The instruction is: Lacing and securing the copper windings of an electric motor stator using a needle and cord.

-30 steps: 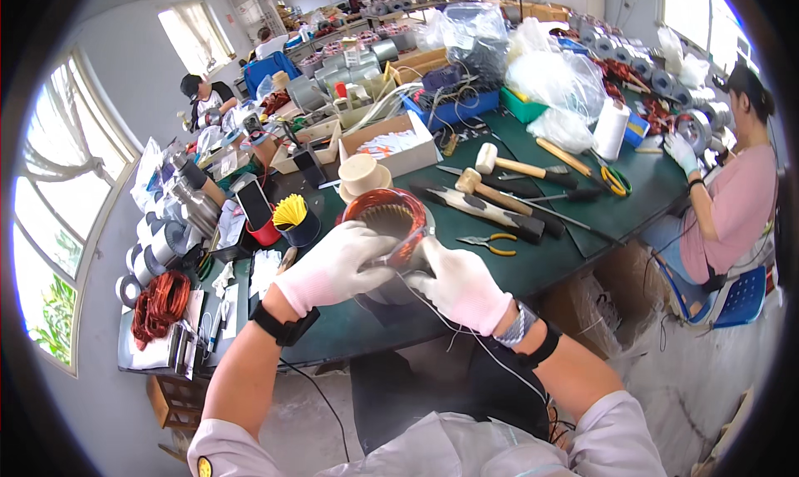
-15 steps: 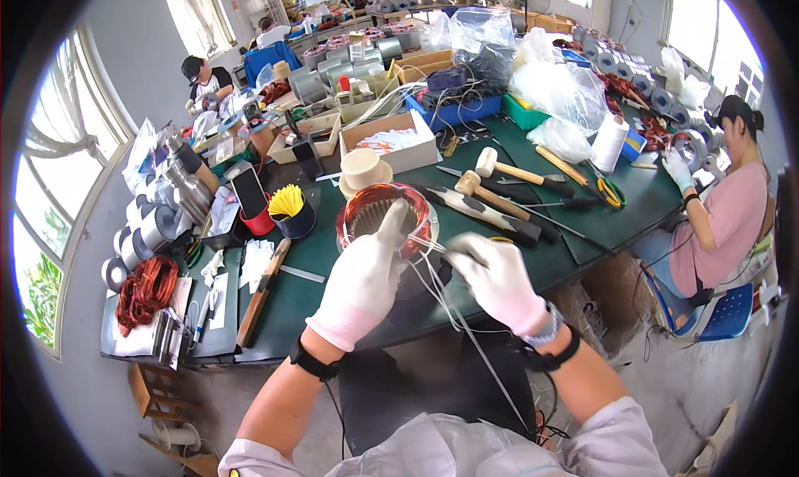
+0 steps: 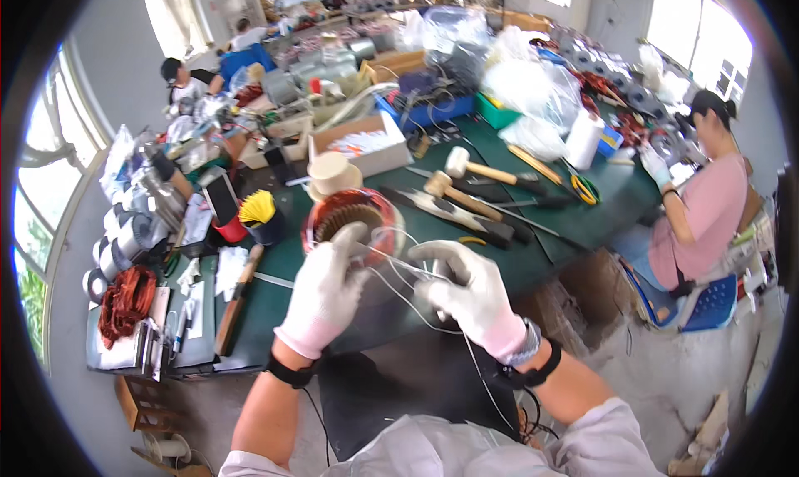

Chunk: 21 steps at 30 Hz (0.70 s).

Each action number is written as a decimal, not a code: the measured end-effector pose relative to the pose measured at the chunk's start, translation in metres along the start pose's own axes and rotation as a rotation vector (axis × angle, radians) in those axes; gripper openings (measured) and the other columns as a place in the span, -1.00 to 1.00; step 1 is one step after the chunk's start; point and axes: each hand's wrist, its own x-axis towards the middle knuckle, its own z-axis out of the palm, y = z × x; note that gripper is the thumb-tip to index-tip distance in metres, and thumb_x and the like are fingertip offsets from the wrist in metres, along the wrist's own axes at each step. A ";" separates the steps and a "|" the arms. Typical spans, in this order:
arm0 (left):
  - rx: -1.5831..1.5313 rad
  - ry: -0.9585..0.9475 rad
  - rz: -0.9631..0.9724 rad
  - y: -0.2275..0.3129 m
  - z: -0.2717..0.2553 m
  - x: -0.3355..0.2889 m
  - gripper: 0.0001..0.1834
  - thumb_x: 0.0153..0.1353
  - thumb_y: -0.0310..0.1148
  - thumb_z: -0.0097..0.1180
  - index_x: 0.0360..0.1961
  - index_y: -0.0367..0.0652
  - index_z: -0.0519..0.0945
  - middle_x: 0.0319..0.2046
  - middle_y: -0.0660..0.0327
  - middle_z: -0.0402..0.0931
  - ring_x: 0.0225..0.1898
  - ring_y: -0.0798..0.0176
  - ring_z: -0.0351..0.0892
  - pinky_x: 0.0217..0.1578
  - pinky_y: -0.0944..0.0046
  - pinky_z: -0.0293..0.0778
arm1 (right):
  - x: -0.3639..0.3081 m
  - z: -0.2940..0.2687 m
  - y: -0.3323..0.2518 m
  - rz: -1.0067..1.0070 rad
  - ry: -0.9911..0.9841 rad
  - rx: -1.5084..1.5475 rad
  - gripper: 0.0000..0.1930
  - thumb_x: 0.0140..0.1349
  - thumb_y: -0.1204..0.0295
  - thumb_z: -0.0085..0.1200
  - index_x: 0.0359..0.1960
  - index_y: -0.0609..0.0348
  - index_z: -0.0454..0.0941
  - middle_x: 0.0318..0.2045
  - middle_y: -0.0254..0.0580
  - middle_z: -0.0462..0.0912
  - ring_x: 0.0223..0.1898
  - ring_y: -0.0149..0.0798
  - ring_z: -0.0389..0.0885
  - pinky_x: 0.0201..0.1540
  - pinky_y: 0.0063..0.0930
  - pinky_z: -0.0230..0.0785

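A motor stator (image 3: pixel 391 216) with red-brown copper windings round a slotted core sits at the bench's near edge. White cords (image 3: pixel 409 266) run from it between my hands, loop loosely and trail down past my lap. In a white glove, my left hand (image 3: pixel 323 298) is closed at the stator's near rim, fingers pinching the cords. Just right of the stator my right hand (image 3: pixel 470 292), gloved too, has its thumb and fingers closed on the cords. Motion blurs the fingertips, so how many strands each hand grips is unclear. Behind the stator stands a cream stepped round block (image 3: pixel 334 172).
Mallets (image 3: pixel 478 167), pliers and scissors (image 3: pixel 583 187) lie to the right. On the left are a wooden-handled blade (image 3: pixel 239 300), copper coils (image 3: pixel 129 305) and a cup of yellow strips (image 3: pixel 260 211). A person in pink (image 3: pixel 703 206) works at the right.
My left hand has shifted off the stator's top to its near rim. My right hand has come left and lower. The cords now loop wider between the hands; the whole view has shifted slightly.
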 end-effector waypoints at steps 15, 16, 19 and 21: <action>-0.099 -0.021 -0.242 -0.018 0.000 -0.003 -0.39 0.52 -0.55 0.08 0.56 -0.24 0.33 0.24 0.02 0.56 0.24 0.16 0.55 0.35 0.17 0.39 | -0.134 -0.126 0.015 0.022 0.154 -0.392 -0.71 0.53 0.45 0.08 0.19 0.15 0.70 -0.29 -0.15 0.78 -0.43 -0.30 0.70 -0.36 -0.34 0.53; -0.061 -0.010 -0.257 -0.016 0.002 -0.003 -0.41 0.53 -0.53 0.08 0.55 -0.24 0.35 0.27 -0.01 0.54 0.27 0.13 0.53 0.36 0.14 0.39 | -0.152 -0.143 0.041 -0.147 0.230 -0.713 -0.75 0.48 0.46 0.12 0.11 0.13 0.71 -0.28 0.00 0.78 -0.37 -0.06 0.78 -0.32 -0.20 0.59; -0.073 -0.029 -0.228 -0.023 0.001 -0.006 -0.41 0.53 -0.51 0.09 0.55 -0.24 0.35 0.31 0.00 0.52 0.30 0.12 0.52 0.36 0.13 0.39 | -0.224 -0.194 0.081 0.087 0.297 -1.325 -0.90 0.42 0.44 0.09 -0.10 0.07 0.60 -0.56 -0.12 0.63 -0.50 0.01 0.72 -0.48 -0.11 0.53; -0.021 -0.035 -0.214 -0.025 -0.001 -0.007 -0.43 0.57 -0.46 0.06 0.56 -0.18 0.34 0.40 0.09 0.47 0.36 0.10 0.49 0.36 0.11 0.39 | -0.269 -0.232 0.100 0.273 0.260 -1.630 -0.91 0.37 0.47 0.06 -0.16 0.15 0.57 -0.58 -0.09 0.62 -0.51 0.01 0.72 -0.47 -0.10 0.53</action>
